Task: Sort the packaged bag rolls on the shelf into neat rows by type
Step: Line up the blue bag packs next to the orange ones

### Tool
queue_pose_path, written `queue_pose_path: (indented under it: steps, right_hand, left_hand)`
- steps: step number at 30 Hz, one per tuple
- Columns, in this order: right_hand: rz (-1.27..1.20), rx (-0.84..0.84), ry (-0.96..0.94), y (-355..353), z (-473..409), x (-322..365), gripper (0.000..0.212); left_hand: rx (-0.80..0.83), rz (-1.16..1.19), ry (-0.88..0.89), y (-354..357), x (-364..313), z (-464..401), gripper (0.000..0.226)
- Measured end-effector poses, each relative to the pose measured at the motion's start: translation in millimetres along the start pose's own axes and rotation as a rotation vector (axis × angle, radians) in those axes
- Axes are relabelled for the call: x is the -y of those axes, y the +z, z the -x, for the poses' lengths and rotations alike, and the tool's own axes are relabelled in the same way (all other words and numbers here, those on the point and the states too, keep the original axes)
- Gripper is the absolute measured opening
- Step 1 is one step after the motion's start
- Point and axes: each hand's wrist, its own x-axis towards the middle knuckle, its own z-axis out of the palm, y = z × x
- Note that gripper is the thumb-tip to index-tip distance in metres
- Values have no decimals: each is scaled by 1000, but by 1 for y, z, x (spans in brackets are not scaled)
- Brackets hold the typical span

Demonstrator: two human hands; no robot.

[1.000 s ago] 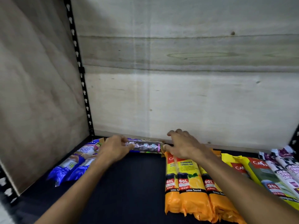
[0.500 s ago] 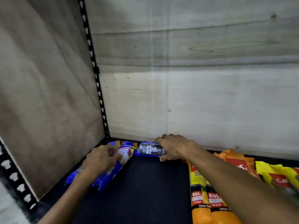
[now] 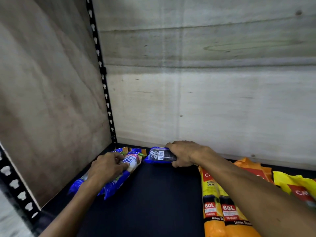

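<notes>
My left hand [image 3: 107, 166] rests on top of the blue packaged rolls [image 3: 118, 182] that lie side by side in the shelf's back left corner, fingers curled over one of them. My right hand [image 3: 185, 153] grips a blue roll with a barcode label [image 3: 159, 155], held crosswise near the back wall, just right of the blue pile. Orange 60L rolls [image 3: 215, 207] lie in a row under my right forearm. Yellow packs [image 3: 297, 187] sit at the far right, partly cut off.
The dark shelf floor [image 3: 153, 202] stretches between the blue pile and the orange row. Wooden panels close the left side [image 3: 42, 100] and back [image 3: 205, 100]. A black perforated upright [image 3: 102, 74] stands in the corner, another [image 3: 15, 183] at the front left.
The view swung left and closer. My left hand slid from the crosswise roll down onto the blue pile. My right hand closed around the crosswise roll and moved it left toward the pile.
</notes>
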Motion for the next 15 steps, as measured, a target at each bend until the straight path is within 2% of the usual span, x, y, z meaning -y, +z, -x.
queue_pose_path:
  steps: [6,11,15]
  right_hand:
    - [-351,-135,13,-25,28,-16,51]
    - [-824,-242,33,-43,45,-19,39]
    - [-1164,-257,42,-54,54,-17,28]
  left_hand:
    - [8,43,1,0,1,-2,39]
    - [19,35,0,1,-1,-1,38]
    - [-32,-16,-6,2,-6,6,34]
